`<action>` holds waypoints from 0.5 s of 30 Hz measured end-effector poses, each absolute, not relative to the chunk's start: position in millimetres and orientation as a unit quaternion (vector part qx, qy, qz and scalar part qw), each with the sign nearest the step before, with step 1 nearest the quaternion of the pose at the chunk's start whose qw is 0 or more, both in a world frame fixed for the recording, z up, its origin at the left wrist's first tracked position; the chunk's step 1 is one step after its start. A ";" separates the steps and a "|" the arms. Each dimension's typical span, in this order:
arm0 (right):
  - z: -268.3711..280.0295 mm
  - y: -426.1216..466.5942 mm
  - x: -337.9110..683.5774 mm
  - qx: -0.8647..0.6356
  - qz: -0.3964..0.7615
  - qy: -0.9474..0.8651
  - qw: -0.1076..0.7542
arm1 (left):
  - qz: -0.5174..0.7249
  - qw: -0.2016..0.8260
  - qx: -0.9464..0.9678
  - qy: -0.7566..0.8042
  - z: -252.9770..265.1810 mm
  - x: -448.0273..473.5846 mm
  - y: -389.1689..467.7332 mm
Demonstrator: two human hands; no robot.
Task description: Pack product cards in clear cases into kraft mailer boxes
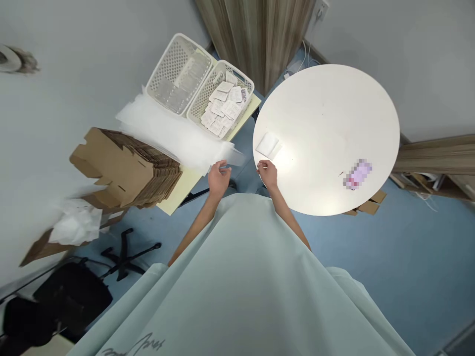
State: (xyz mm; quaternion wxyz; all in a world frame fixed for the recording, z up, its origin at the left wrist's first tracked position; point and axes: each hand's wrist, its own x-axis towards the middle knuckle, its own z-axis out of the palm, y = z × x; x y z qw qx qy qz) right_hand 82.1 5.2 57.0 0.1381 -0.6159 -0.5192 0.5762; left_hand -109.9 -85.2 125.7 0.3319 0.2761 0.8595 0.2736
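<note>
My left hand is beside the near end of a pile of white translucent plastic sheets or bags. Its thumb and fingers are curved and apart, with nothing visible between them. At the left rim of the round white table is my right hand, fingers loosely bent and apart, seemingly holding nothing. Just beyond it a small flat white packet with a clear flap lies on the tabletop. The free end of one clear sheet sticks out past the pile, close to my left fingertips.
Two white baskets stand at the back left: one with clear plastic pieces, the other with printed white packets. Folded brown cardboard boxes are stacked on the yellowish side table. A pixelated purple item lies on the round table. A chair base is lower left.
</note>
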 end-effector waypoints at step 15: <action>136.8 -55.7 -33.8 -0.541 0.561 -0.602 0.172 | 0.348 0.174 0.266 0.882 133.7 -309.9 -224.0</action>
